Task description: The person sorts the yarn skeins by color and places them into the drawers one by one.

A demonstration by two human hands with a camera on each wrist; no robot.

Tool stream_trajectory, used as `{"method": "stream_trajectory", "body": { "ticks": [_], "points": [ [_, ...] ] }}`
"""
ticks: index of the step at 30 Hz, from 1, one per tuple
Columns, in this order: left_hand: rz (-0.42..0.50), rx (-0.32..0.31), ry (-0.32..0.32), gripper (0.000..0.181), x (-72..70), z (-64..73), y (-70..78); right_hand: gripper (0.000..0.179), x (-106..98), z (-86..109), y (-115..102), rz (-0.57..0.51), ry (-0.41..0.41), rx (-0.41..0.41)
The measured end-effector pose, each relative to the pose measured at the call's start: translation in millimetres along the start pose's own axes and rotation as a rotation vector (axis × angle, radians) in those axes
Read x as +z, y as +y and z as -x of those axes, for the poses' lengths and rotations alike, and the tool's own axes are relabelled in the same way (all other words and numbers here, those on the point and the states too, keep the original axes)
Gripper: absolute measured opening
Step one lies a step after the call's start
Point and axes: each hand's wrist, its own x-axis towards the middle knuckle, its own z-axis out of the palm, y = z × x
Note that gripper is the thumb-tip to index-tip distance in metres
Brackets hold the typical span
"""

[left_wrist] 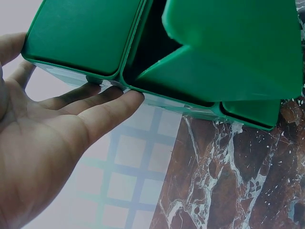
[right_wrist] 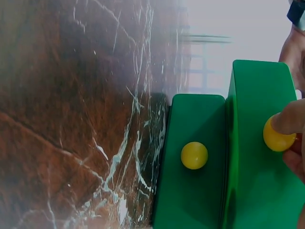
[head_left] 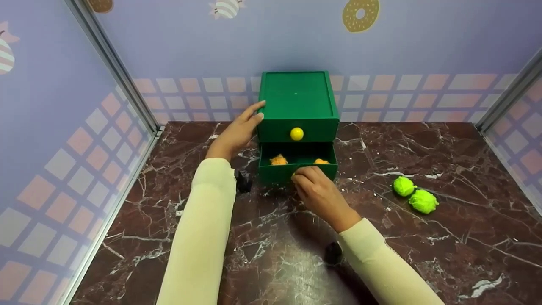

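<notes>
A green drawer cabinet (head_left: 296, 95) stands against the back wall, its middle drawer (head_left: 275, 173) pulled partway out. Two fuzzy orange balls lie inside that drawer, one ball (head_left: 278, 160) at the left and another ball (head_left: 322, 161) at the right. My right hand (head_left: 319, 192) pinches the drawer's yellow knob (right_wrist: 279, 136) between thumb and fingers. With extended fingers, my left hand (head_left: 237, 133) rests against the cabinet's left side near the upper front corner. The top drawer, with its own yellow knob (head_left: 297, 134), is closed.
Two neon-green yarn balls (head_left: 423, 201) lie on the marbled tabletop (head_left: 262, 254) to the right. In the right wrist view, a closed bottom drawer (right_wrist: 190, 121) with a yellow knob shows below the pulled one. Patterned panels (head_left: 190, 51) enclose the back and sides.
</notes>
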Motion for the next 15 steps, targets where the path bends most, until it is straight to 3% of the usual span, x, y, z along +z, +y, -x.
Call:
{"method": "stream_trajectory", "body": {
  "ticks": [8,15],
  "points": [
    [-0.048,-0.004,0.006,0.050,-0.8,0.5,0.2,0.009,4.6,-6.6,7.7,-0.004,-0.011,0.019],
    [-0.033,-0.003,0.000,0.049,-1.1,-0.4,-0.4,0.006,10.0,-9.8,13.7,0.001,0.010,0.017]
  ]
}}
